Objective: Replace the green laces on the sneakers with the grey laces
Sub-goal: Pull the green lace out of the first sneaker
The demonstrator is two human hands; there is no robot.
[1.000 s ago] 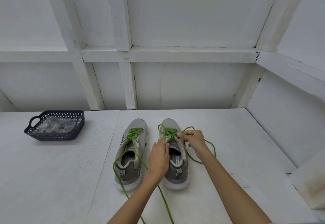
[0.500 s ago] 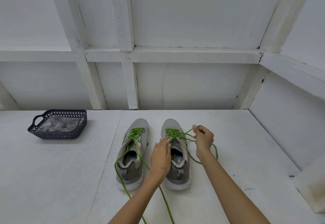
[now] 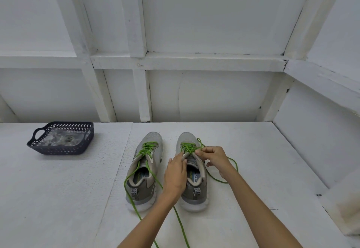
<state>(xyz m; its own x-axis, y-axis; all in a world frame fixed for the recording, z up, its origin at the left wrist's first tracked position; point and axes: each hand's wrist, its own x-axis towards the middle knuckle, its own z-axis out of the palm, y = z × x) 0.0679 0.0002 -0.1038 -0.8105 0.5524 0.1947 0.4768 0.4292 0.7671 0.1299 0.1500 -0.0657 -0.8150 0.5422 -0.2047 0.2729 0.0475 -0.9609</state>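
Your right hand (image 3: 218, 159) has come back left from beside the shoe and now sits over the lacing of the right sneaker (image 3: 194, 199), while your left hand (image 3: 176, 175) has kept its place on that same shoe. With your right thumb and forefinger you pinch the green lace (image 3: 188, 146) at the nearer rows of the crossings, the other fingers curled beneath. Your left hand lies along the left side of the shoe's opening, its fingertips (image 3: 183, 157) against the top of the tongue; whether they pinch it or only press on it cannot be told.

Both sneakers stand side by side on the white table (image 3: 58, 199), toes pointing far, heels toward you. One loose end of the green lace loops out over the table to the right of the shoe, and another runs near, between your forearms. The left sneaker (image 3: 145, 171) has its own green lacing (image 3: 148, 146) in the far eyelets, with loose ends trailing past its heel.

Far left on the table, well apart from the shoes, sits a dark perforated basket (image 3: 58, 150) holding a clear plastic bag (image 3: 62, 138); its contents are too blurred to make out.
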